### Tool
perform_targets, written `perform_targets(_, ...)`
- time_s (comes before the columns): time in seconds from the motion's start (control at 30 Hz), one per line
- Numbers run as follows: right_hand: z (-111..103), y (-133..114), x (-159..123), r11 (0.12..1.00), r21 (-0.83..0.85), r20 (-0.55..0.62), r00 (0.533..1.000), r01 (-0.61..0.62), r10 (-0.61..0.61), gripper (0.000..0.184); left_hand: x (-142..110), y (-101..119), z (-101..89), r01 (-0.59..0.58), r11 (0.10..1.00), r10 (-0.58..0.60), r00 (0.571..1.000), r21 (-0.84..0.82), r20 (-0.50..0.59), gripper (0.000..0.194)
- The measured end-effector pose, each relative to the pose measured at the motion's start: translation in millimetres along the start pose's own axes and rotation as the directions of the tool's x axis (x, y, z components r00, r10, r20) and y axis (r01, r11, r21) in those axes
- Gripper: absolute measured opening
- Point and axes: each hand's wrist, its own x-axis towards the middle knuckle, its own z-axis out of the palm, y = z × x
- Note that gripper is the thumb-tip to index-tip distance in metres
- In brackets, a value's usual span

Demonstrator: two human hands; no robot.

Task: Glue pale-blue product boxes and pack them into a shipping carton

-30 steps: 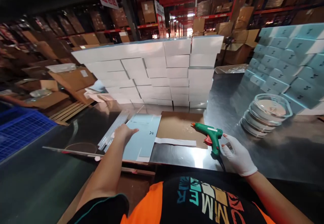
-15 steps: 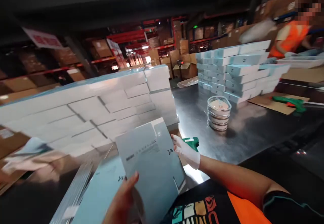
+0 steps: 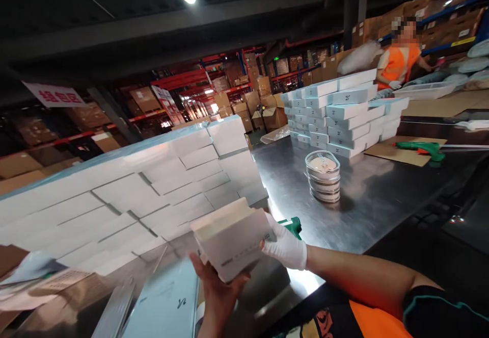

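Between my two hands is a flat white box (image 3: 239,249) with a printed label, tilted so that a long side edge faces up. My left hand (image 3: 219,287), bare, grips its lower left part with the thumb and fingers apart around it. On the box's right end is my right hand (image 3: 286,246) in a white glove with bare fingertips, the thumb lying on the printed face. Behind that glove a green tool (image 3: 295,226), partly hidden, lies on the metal table (image 3: 301,215). Another pale blue box (image 3: 168,297) with a black mark lies at lower left.
A long wall of stacked white boxes (image 3: 153,190) stands at left. Farther right are a stack of clear tape rolls (image 3: 324,177), more piled boxes (image 3: 340,113), and a green tool (image 3: 424,149) on cardboard. A co-worker in an orange vest (image 3: 401,65) stands beyond.
The held box has turned from showing its broad face to standing edge-up, and has shifted away from my body. My left hand has moved forward under it; the view has swung slightly.
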Motion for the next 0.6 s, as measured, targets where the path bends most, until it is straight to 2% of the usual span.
perform_targets(0.07, 0, -5, 5, 0.997, 0.073, 0.026, 0.999, 0.021, -0.023, 0.103, -6, -7, -4.7, -0.037, 0.999, 0.037, 0.999, 0.011, -0.020, 0.106)
perform_targets(0.13, 4, -7, 9, 0.993, 0.107, 0.007, 0.999, 0.045, -0.046, 0.085, -9, -8, -10.0, -0.062, 0.998, 0.063, 0.997, 0.023, -0.035, 0.081)
perform_targets(0.2, 13, -8, 13, 0.998, 0.049, -0.099, 0.995, 0.033, -0.028, 0.064, -10, -6, -13.4, -0.108, 0.994, 0.107, 0.993, -0.007, -0.039, 0.065)
perform_targets(0.27, 23, -8, 16, 0.997, -0.082, -0.263, 0.965, -0.010, -0.012, 0.045, -11, -3, -14.5, -0.201, 0.977, 0.194, 0.976, -0.069, -0.095, 0.067)
perform_targets(0.33, 26, -8, 19, 0.985, -0.171, -0.359, 0.932, -0.012, -0.051, 0.044, -12, -2, -15.1, -0.312, 0.947, 0.301, 0.946, -0.080, -0.119, 0.067)
perform_targets(0.4, 19, -10, 22, 0.981, -0.189, -0.327, 0.940, 0.034, -0.095, 0.055, -13, -3, -17.4, -0.381, 0.924, 0.379, 0.924, -0.034, -0.050, 0.059)
perform_targets(0.47, 0, -11, 22, 0.965, -0.263, -0.260, 0.962, 0.010, -0.081, 0.055, -11, -2, -22.3, -0.405, 0.914, 0.405, 0.914, 0.019, -0.003, 0.046)
perform_targets(0.5, -13, -10, 20, 0.926, -0.374, -0.255, 0.966, -0.049, -0.052, 0.053, -8, -1, -25.5, -0.402, 0.915, 0.403, 0.915, 0.031, -0.036, 0.045)
perform_targets(0.53, -26, -7, 18, 0.841, -0.521, -0.278, 0.961, -0.146, -0.005, 0.049, -6, 1, -28.9, -0.384, 0.923, 0.385, 0.918, 0.038, -0.095, 0.045)
perform_targets(0.6, -52, 3, 9, 0.532, -0.756, -0.354, 0.922, -0.381, 0.157, 0.040, 1, 7, -35.4, -0.305, 0.952, 0.303, 0.931, 0.023, -0.202, 0.050)
